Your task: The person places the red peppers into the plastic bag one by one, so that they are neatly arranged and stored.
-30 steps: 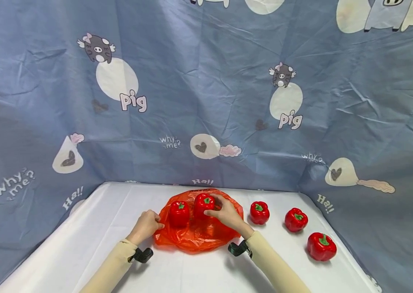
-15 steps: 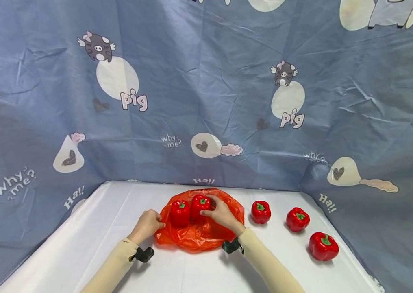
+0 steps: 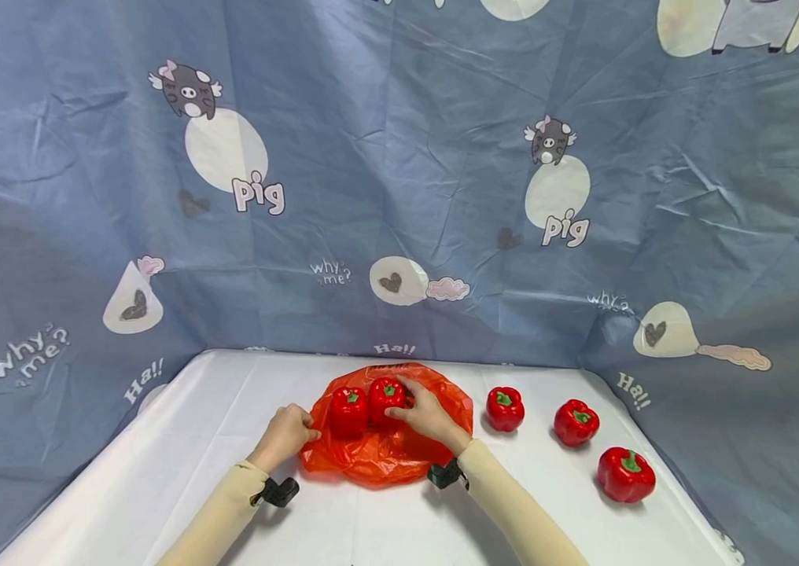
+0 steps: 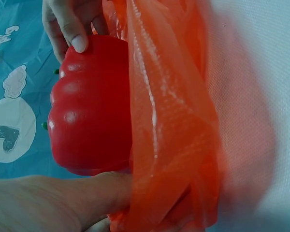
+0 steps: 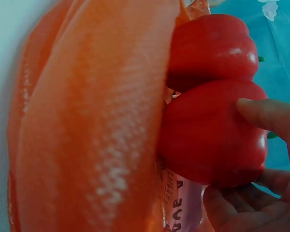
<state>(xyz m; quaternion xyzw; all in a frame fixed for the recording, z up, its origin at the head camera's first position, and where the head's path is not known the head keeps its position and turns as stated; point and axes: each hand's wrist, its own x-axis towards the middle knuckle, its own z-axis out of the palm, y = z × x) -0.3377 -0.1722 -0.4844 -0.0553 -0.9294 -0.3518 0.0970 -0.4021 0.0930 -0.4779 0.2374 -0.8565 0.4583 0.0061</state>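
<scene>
Since the orange bag (image 3: 381, 472) looks floppy, my left hand (image 3: 286, 434): fingers curled, pinching its rim, likely against sagging.
My right hand (image 3: 431, 410): parted pepper-wide, gripping a red pepper (image 3: 381, 402) in the bag's mouth.
Second pepper (image 3: 347, 413): touching it, probably bracing it.
Loose peppers (image 3: 504, 410): off right.

Two peppers (image 3: 347, 414) stand in the bag (image 3: 378, 472) on the table (image 3: 350, 531), left of three loose peppers (image 3: 576, 424).

Left fingers (image 4: 111, 189) partly lost behind bag (image 4: 171, 121). Bases of two peppers (image 3: 348, 415) hidden in it. Sleeves (image 3: 523, 507) and table (image 3: 364, 531) cut off below.
</scene>
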